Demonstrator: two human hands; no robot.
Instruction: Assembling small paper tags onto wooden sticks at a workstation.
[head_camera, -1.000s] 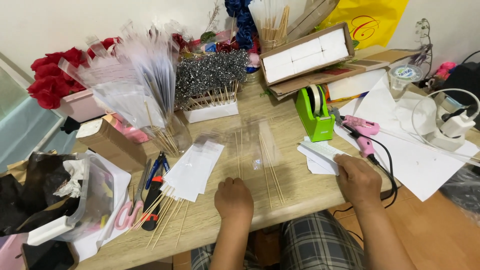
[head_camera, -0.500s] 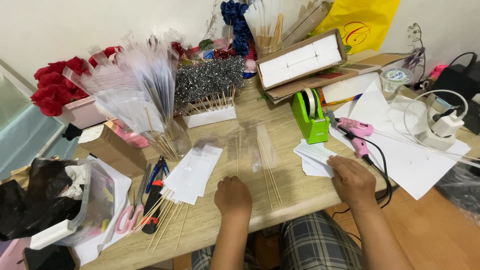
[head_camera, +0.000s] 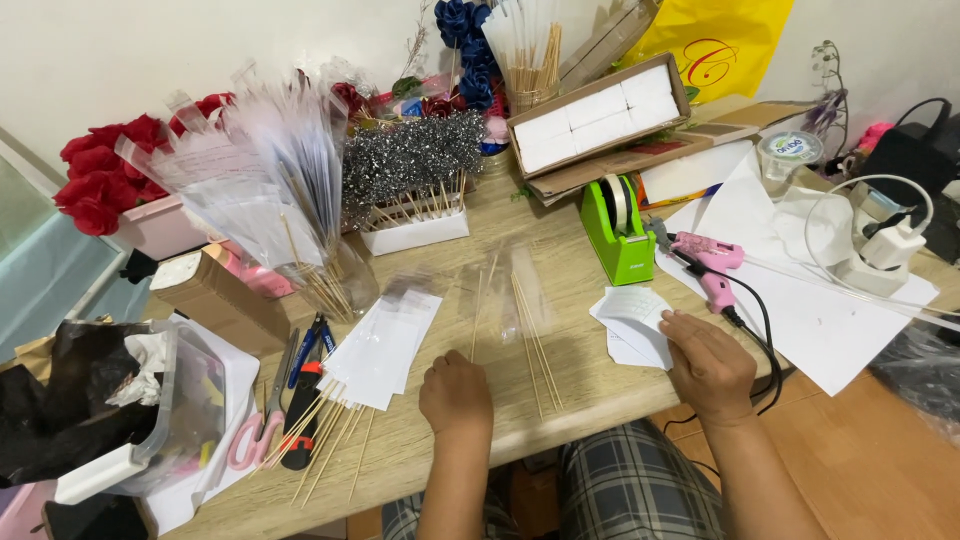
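Since the earlier frames both hands have stayed in place on the table; only the head camera has shifted a little, so the scene sits slightly differently.

The wooden table (head_camera: 590, 300) is crowded and stands against a pale wall, with orange-brown floor at the right. From the left: a clear plastic bin (head_camera: 150, 420) of dark scraps, one pair of pink-handled scissors (head_camera: 262, 420), a loose fan of thin wooden skewers (head_camera: 325, 435), and a stack of white paper slips (head_camera: 385, 345).

The left hand (head_camera: 455, 392) rests on the table, knuckles up, fingers curled under so I cannot tell whether they pinch anything. Just beyond it lie a few more bamboo sticks (head_camera: 535, 335) with clear sleeves over them, blurred.

Farther back stands a bunch of clear cellophane bags (head_camera: 265, 180) on sticks, red fabric roses (head_camera: 100, 180) and one silver glitter bundle (head_camera: 410, 160).

Right of centre: one green tape dispenser (head_camera: 618, 235), one pink glue gun (head_camera: 710, 265) with a black cord.

The right hand (head_camera: 708, 365) lies flat, fingers together, its tips touching small white cards (head_camera: 632, 318).
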